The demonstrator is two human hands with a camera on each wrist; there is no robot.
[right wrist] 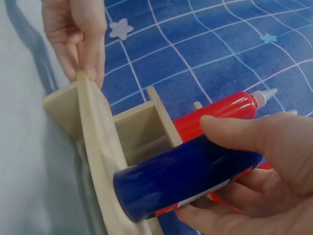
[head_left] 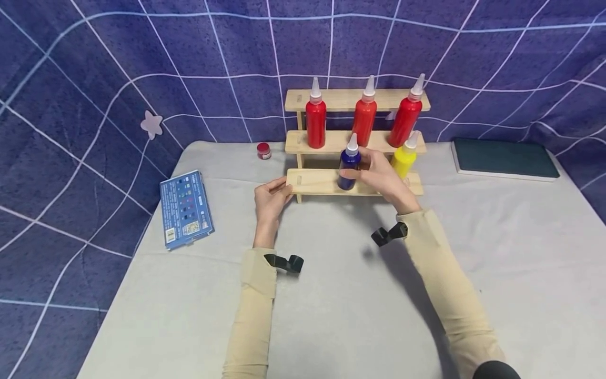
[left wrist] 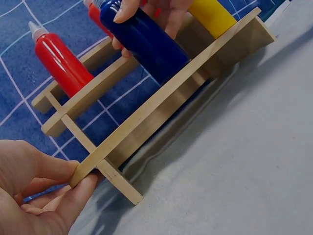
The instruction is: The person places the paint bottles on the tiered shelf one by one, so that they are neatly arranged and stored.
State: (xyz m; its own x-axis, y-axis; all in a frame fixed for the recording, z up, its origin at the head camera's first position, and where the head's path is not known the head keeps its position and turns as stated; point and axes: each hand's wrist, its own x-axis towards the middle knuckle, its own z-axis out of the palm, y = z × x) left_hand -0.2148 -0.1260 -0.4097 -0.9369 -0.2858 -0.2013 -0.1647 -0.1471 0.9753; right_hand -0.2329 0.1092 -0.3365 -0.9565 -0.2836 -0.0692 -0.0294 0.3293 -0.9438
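A three-tier wooden rack (head_left: 312, 181) stands at the back of the table. My left hand (head_left: 272, 202) pinches the left end of its lowest shelf between thumb and fingers. In my right hand (head_left: 379, 176) is a dark blue squeeze bottle (right wrist: 181, 176) with a white nozzle, gripped round its body. The bottle's base is right at the lowest shelf, left of a yellow bottle (head_left: 403, 160), which the right hand partly hides. Three red bottles (head_left: 315, 123) stand on the middle shelf; the rightmost leans in the head view.
A small red-lidded jar (head_left: 263, 151) sits left of the rack. Farther left lies a blue printed box (head_left: 187, 209). At the back right is a dark green book (head_left: 504, 159). Behind the table hangs a blue cloth with a light grid (head_left: 236, 47).
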